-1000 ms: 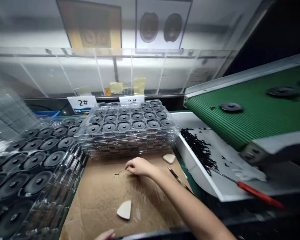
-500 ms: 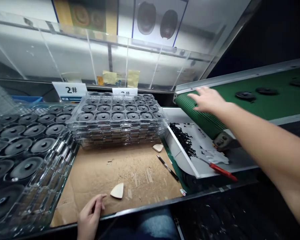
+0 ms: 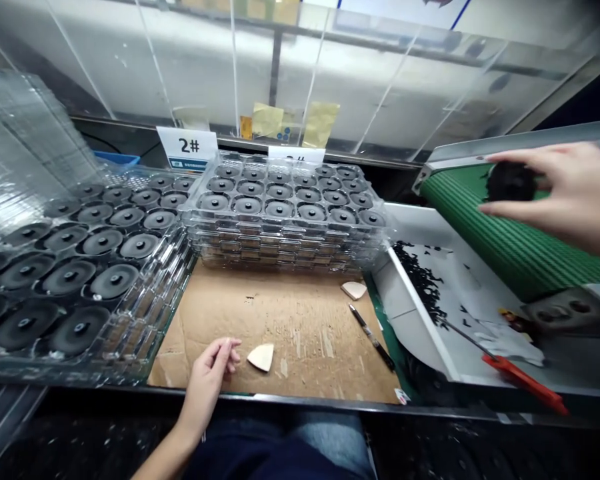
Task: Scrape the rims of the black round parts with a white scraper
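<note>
My right hand is raised over the green conveyor belt at the right. Its thumb and fingers pinch a black round part by the edges; the part is slightly blurred. On the brown cardboard rests my left hand, fingers curled in and nothing visible in them. A pale wedge-shaped piece lies just right of its fingertips, apart from them. Clear plastic trays filled with similar black round parts are stacked behind the cardboard.
More filled trays stand at the left. A white bin with small black bits and a red-handled tool is at the right. A pen and a second pale wedge lie on the cardboard. A metal edge runs along the front.
My right hand was spread over the belt's end; now it grips a black round part. The view has turned right. My left hand stays by the wedge, still curled.
</note>
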Tool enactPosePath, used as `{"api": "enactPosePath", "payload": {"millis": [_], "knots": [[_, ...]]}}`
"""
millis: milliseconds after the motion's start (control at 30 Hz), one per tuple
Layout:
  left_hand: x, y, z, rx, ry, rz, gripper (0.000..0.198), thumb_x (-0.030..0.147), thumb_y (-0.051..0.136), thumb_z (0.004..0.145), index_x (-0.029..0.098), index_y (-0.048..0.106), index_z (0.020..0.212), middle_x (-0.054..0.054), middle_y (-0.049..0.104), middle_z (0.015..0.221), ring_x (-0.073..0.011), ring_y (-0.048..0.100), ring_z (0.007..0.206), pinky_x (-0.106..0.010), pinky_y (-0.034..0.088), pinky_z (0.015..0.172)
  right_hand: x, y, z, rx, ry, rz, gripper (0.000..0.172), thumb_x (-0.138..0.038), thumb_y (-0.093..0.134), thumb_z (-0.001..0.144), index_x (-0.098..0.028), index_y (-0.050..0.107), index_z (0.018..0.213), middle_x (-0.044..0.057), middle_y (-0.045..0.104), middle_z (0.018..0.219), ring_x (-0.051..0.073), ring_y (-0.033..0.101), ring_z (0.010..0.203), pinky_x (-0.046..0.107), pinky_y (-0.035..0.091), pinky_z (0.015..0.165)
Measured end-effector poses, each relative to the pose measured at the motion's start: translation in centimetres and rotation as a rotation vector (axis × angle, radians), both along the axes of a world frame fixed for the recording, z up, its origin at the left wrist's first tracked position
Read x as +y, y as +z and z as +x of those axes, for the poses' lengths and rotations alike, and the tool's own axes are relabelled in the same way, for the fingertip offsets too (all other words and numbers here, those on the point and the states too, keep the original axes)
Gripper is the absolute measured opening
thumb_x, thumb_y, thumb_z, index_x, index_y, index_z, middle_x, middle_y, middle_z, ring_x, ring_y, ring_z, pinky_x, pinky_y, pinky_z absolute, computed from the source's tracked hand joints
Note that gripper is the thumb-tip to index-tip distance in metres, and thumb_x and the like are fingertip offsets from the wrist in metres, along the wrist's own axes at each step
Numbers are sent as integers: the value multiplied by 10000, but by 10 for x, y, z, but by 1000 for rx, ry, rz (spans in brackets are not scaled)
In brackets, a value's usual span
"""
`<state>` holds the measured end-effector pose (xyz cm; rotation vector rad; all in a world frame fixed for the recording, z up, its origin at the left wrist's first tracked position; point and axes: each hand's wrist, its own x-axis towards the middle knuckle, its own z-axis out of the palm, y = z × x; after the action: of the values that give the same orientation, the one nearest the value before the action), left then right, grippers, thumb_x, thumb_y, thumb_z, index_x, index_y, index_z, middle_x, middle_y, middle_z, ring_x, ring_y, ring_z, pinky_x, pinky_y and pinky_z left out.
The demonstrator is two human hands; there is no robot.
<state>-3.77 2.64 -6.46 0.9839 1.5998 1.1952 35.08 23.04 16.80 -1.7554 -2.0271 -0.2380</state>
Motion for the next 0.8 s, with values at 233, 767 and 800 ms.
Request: {"api": "enactPosePath", "payload": {"millis": [233,767,800], "knots": [[-19,40,61,81,-490,573,616,213,663,738,381,449,1291,-84,624,1230,-263,564,1139,-415,420,982,-163,-124,-100,576,528,-619,524,-625,595,733,-381,563,1195,75,632,1160,270,623,1022,355,560,791],[-41,18,9,-557,-230,-43,635,245,762,629,366,536,1210,-75,586,1279,-303,520,1185,-475,365,1031,-202,-209,-194,390,464,-576,530,-541,374,893,-286,422,1356,114,556,1246,273,554,1103,412,492,894],[-41,19,1,-745,-139,-131,622,283,769,619,352,538,1193,-82,585,1276,-307,538,1165,-470,387,1013,-196,-217,-202,316,444,-517,479,-476,417,896,-292,445,1338,115,537,1256,285,539,1100,442,485,892]]}}
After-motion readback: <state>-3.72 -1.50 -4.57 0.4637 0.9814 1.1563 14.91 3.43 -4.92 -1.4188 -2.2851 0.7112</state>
